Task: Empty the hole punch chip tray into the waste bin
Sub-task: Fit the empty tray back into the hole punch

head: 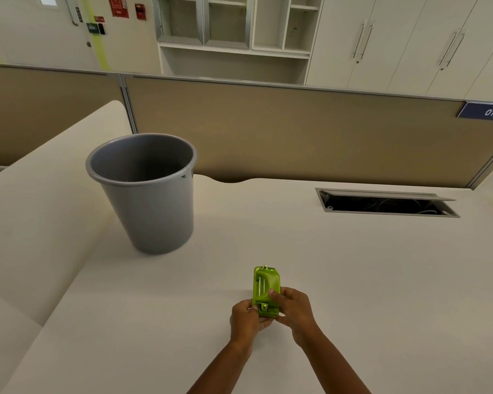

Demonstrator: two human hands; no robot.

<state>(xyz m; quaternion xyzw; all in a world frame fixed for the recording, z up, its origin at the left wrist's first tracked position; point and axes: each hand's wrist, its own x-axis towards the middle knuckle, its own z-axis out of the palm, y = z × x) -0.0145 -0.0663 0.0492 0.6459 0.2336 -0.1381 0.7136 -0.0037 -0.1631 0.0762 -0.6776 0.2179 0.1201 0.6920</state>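
Item: green hole punch point(265, 291), long axis 12-to-6, underside facing the camera, held low over the worktop point(353, 280). Both hands grip its near end, left hand point(246, 322) at 7 o'clock, right hand point(295, 311) at 5, fingers point(273, 294) closed on the body. Waste bin point(143, 191): upright at 11 o'clock, well apart, likely nearer the left hand.
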